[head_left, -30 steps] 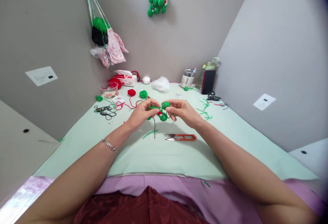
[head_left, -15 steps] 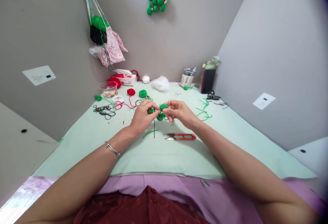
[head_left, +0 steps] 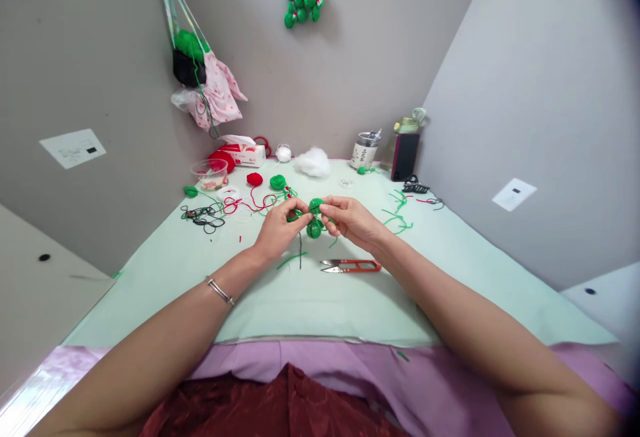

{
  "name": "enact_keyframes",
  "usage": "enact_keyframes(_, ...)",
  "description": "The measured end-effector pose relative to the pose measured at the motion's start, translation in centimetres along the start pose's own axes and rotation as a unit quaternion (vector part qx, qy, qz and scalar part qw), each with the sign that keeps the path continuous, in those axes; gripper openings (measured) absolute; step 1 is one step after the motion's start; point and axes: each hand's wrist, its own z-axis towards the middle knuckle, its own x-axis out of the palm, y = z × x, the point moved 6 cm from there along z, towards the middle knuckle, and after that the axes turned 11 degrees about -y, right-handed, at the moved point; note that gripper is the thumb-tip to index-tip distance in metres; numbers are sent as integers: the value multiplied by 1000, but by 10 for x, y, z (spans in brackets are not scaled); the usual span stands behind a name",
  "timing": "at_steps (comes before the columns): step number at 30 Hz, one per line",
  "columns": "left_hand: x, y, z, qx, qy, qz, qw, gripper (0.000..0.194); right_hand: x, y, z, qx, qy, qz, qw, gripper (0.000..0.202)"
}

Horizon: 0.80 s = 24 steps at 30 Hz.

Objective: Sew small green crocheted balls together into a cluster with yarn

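A green crocheted piece with several small balls (head_left: 314,228) is held between both hands above the table. My left hand (head_left: 283,225), closed, pinches its left side, and its fingers hide part of it. The closed fingers of my right hand (head_left: 350,220) grip the upper green ball from the right. A dark yarn end (head_left: 301,250) hangs below the left fingers, and a green strand trails under the right ones. Thread snips (head_left: 351,266) with an orange-red handle lie on the table just below the hands, beside a cut green strand (head_left: 291,260).
Tangled dark cord (head_left: 203,217) and red yarn (head_left: 255,179) lie at the left. Behind the hands are a green yarn ball (head_left: 277,182) and white stuffing (head_left: 313,162). A phone (head_left: 405,157) leans at the back right, near a claw clip (head_left: 416,186) and green scraps (head_left: 399,220).
The green piece has turned slightly between my fingers, so the lower ball shows more fully. The right fingers have shifted a little on the upper ball. The view has moved slightly.
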Motion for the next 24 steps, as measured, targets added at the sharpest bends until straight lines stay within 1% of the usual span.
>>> enact_keyframes(3, 0, -3, 0, -7, 11, -4, 1000, 13, -7, 7, 2, -31, -18, -16, 999, 43)
enact_keyframes(7, -1, -3, 0, -8, 12, -9, 1000, 12, -16, 16, 1, -85, -55, -71, 992, 38)
enact_keyframes(13, -5, -4, 1, 7, -13, 20, 1000, 12, -15, 29, -5, -164, -105, -126, 973, 32)
enact_keyframes(17, -6, -3, 2, 19, -15, 44, 999, 12, -14, 34, -7, -216, -134, -163, 953, 29)
enact_keyframes(19, -5, -1, 2, 19, -12, 56, 998, 11, -14, 36, -8, -236, -137, -179, 945, 39)
enact_keyframes(22, -4, 0, 2, 21, -9, 66, 998, 11, -15, 37, -9, -251, -142, -203, 936, 64)
enact_keyframes(23, -4, 0, 2, 22, -8, 68, 997, 11, -15, 37, -9, -254, -142, -213, 933, 65)
enact_keyframes(24, -4, 0, 2, 23, -6, 72, 997, 10, -15, 37, -9, -257, -140, -228, 929, 61)
